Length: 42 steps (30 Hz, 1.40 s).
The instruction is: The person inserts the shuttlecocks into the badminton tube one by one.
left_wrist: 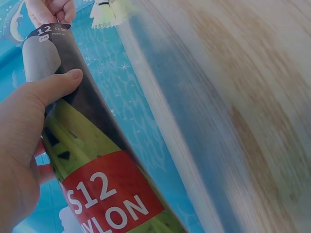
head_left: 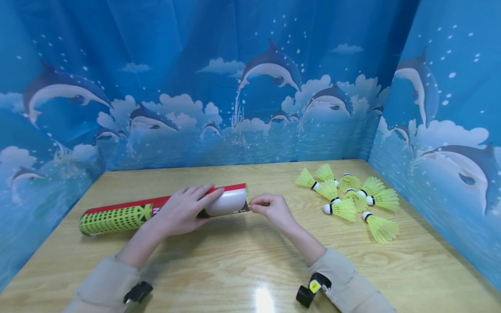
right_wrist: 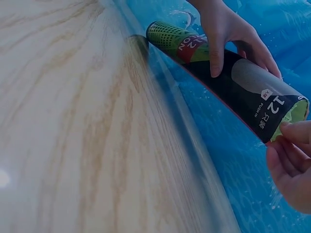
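Shuttlecocks [head_left: 342, 210] with ribbed yellow skirts and rounded white heads lie loose to the right of a smooth, printed, cylindrical shuttlecock tube [head_left: 227, 203]. The tube lies sideways over a wood-grained table [head_left: 235, 256], its body grasped by the left hand [head_left: 185, 208]. At its open right end, the right hand [head_left: 274, 211] pinches yellow-green material [right_wrist: 294, 115], probably another shuttlecock's skirt. Work seems partway: several are outside the tube, one apparently at its mouth; any deeper are hidden.
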Available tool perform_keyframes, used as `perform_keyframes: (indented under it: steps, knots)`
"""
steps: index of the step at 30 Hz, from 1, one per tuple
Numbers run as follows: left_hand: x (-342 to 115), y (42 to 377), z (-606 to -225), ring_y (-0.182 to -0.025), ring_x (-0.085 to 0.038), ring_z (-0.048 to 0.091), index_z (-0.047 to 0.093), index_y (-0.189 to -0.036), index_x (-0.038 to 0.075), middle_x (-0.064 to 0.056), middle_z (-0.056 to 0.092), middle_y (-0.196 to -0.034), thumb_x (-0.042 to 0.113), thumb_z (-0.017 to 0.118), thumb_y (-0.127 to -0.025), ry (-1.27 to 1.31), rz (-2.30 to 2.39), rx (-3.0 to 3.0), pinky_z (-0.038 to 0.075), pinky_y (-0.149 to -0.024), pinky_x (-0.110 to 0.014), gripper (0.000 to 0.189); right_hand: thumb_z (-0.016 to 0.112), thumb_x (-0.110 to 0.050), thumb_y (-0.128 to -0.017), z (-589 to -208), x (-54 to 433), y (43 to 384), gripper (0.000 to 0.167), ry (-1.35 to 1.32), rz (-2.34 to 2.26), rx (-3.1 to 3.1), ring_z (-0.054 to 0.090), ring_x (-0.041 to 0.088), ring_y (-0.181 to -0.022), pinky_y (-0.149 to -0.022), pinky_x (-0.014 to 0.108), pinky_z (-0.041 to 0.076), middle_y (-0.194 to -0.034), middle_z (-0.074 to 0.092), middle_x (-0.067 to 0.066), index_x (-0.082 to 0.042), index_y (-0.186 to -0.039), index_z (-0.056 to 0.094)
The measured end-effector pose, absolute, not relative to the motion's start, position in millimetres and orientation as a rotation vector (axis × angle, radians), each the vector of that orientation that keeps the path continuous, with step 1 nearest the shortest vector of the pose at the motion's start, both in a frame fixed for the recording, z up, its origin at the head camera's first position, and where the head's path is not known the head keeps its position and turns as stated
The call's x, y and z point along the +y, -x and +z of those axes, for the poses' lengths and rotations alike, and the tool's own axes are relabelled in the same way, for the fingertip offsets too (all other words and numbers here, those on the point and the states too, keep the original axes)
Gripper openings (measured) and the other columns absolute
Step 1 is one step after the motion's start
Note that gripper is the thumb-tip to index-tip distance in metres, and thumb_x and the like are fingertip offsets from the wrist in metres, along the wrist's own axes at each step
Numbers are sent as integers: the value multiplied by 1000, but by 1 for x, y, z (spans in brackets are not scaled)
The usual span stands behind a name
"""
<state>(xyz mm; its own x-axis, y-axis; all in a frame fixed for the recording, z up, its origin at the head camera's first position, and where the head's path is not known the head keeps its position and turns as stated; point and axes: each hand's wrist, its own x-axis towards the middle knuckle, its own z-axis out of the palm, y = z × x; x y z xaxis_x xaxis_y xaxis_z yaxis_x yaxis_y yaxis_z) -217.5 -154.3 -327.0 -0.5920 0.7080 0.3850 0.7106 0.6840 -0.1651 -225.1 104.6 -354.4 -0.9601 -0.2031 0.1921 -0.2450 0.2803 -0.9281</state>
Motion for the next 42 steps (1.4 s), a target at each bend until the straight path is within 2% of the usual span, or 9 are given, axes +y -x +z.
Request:
perform_keyframes:
  steps: [10, 17, 23, 28, 31, 38, 42]
  knots:
    - [-156, 218, -328, -109, -32, 54, 40, -140, 20, -14, 52, -130, 36, 82, -68, 1106, -13, -2465, 46, -85, -52, 85, 66, -2, -83, -354, 108, 225, 16, -543, 1808, -2514, 61, 15, -78, -69, 31, 52, -98, 66, 16, 7, -95, 69]
    - [-156, 219, -328, -109, -32, 54, 40, -141, 19, -14, 52, -130, 36, 82, -68, 1109, -4, -2463, 47, -85, -51, 85, 62, -9, -88, -350, 124, 226, 27, -601, 1869, -2603, 62, 19, -92, -76, 35, 53, -112, 63, 19, 7, -110, 63]
    - [-156, 219, -328, -110, -32, 54, 40, -141, 18, -15, 52, -129, 34, 82, -68, 1117, -9, -2458, 47, -85, -51, 85, 63, -14, -89, -350, 151, 227, 32, -578, 1825, -2654, 63, 18, -90, -77, 38, 52, -107, 65, 17, 6, -113, 62]
    - [-156, 220, -329, -111, -31, 53, 39, -141, 19, -14, 51, -130, 35, 81, -69, 1115, -20, -2472, 46, -86, -52, 85, 63, -18, -89, -352, 174, 226, 33, -529, 1822, -2671, 62, 23, -93, -80, 45, 50, -108, 64, 18, 3, -115, 62]
    - [-156, 220, -330, -112, -31, 52, 38, -142, 19, -13, 51, -131, 36, 81, -69, 1106, -21, -2490, 46, -87, -52, 85, 62, -20, -90, -353, 187, 226, 35, -502, 1808, -2674, 61, 24, -94, -81, 45, 50, -109, 63, 18, 3, -116, 61]
    - [-158, 219, -330, -112, -32, 52, 38, -142, 19, -15, 51, -131, 35, 81, -70, 1098, -11, -2508, 45, -87, -53, 85, 62, -22, -90, -347, 216, 223, 38, -359, 1728, -2663, 61, 18, -91, -77, 36, 52, -109, 64, 16, 5, -117, 60]
    - [-158, 220, -329, -113, -33, 51, 37, -142, 19, -15, 49, -132, 34, 81, -70, 1094, -12, -2523, 44, -88, -54, 86, 59, -24, -92, -346, 234, 222, 41, -299, 1680, -2669, 62, 20, -94, -78, 38, 52, -112, 62, 20, 6, -120, 57]
